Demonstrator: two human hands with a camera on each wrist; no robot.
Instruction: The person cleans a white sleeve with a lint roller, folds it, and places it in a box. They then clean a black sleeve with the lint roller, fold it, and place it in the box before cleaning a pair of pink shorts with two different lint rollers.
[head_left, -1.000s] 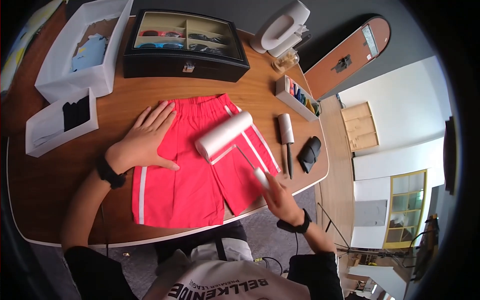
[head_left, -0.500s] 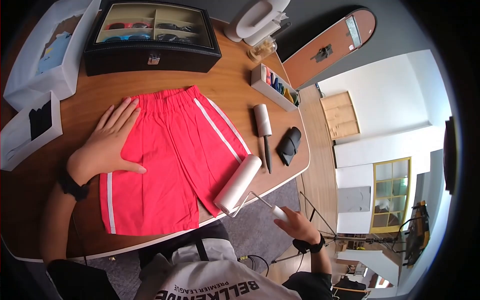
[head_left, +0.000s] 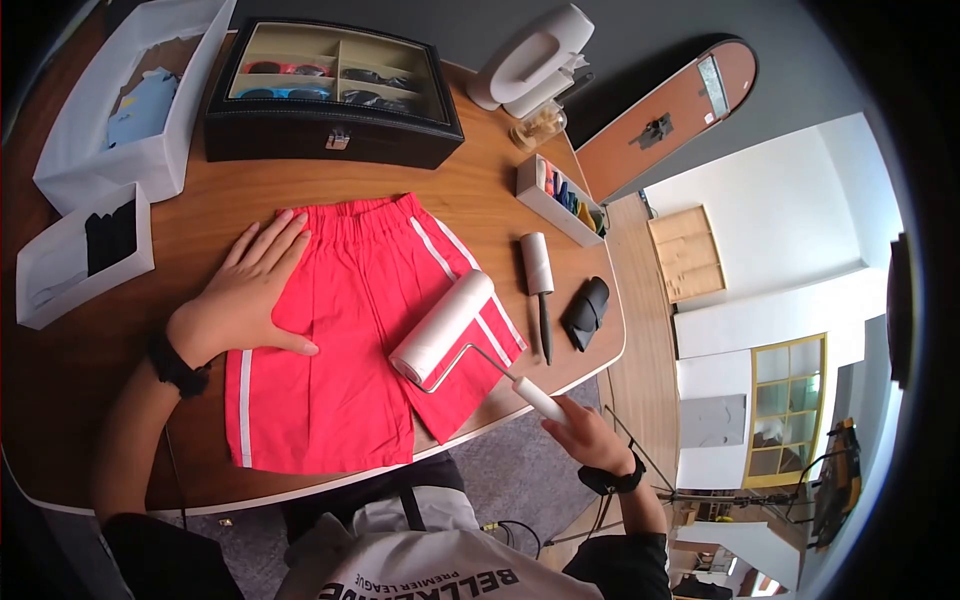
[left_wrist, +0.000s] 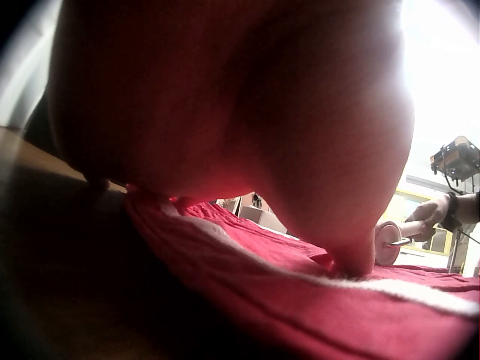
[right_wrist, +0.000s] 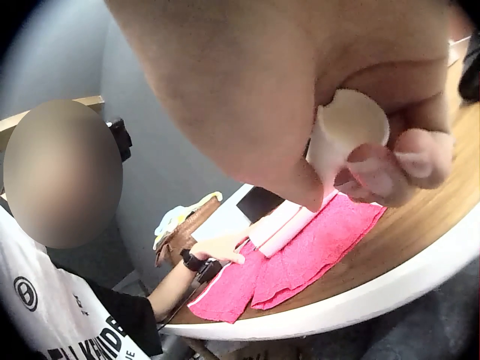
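Red shorts [head_left: 340, 390] with white side stripes lie flat on the table. My left hand [head_left: 240, 300] rests on their left side just below the waistband, fingers straight and thumb spread. In my right hand [head_left: 590, 437] I grip the white handle [head_left: 540, 400] of a large lint roller [head_left: 443, 325]. Its white roll lies across the leg on the right, over the stripes. The right wrist view shows my fingers curled round the handle's end [right_wrist: 352, 120]. Up close in the left wrist view, my left thumb [left_wrist: 352, 255] touches the cloth.
A black glasses case [head_left: 330, 140] with sunglasses stands at the back, white boxes [head_left: 150, 230] at the left. On the right lie a smaller lint roller [head_left: 538, 265] and a black pouch [head_left: 587, 313], below a box of small colourful items [head_left: 540, 195]. The table's white edge [head_left: 560, 390] runs in front.
The lint roller first went down and right to the shorts' leg hem, then came back up and left onto the leg. My left hand has stayed on the shorts while the head view shifted.
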